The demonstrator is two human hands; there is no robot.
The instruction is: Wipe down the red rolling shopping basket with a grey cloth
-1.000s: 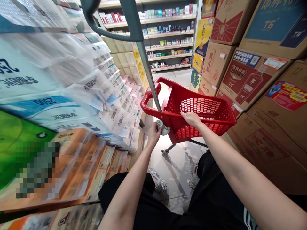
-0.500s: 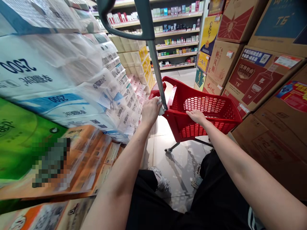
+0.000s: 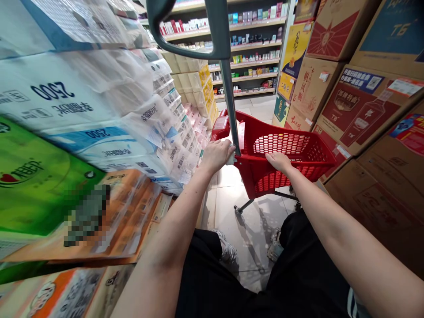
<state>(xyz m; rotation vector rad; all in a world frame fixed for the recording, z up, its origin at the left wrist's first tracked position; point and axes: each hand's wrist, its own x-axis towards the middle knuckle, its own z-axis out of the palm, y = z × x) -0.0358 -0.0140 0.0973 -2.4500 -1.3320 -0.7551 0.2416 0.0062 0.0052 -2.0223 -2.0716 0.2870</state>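
Observation:
A red plastic shopping cart basket point(image 3: 247, 174) with lattice sides stands in front of me, seen from its side. My left hand point(image 3: 217, 154) is closed around a crumpled white wipe point(image 3: 231, 158), which lies against the lower end of the cart's grey metal post point(image 3: 231, 106). That post rises to a dark grey handle loop point(image 3: 220, 37) at the top of the view. With fingers curled over the near rim of the basket, my right hand point(image 3: 278, 161) grips it. The part of the basket's inside that I can see holds nothing I can make out.
Packs of tissue paper point(image 3: 109, 101) are stacked high along my left, with a green pack point(image 3: 43, 176) nearest. Cardboard cartons point(image 3: 367, 106) form a wall on the right, close to the basket. Stocked shelves point(image 3: 255, 48) stand behind, across the tiled floor point(image 3: 225, 203).
The whole scene has shifted slightly to the right in view. My left hand with the wipe stays by the foot of the post, and my right hand stays on the rim.

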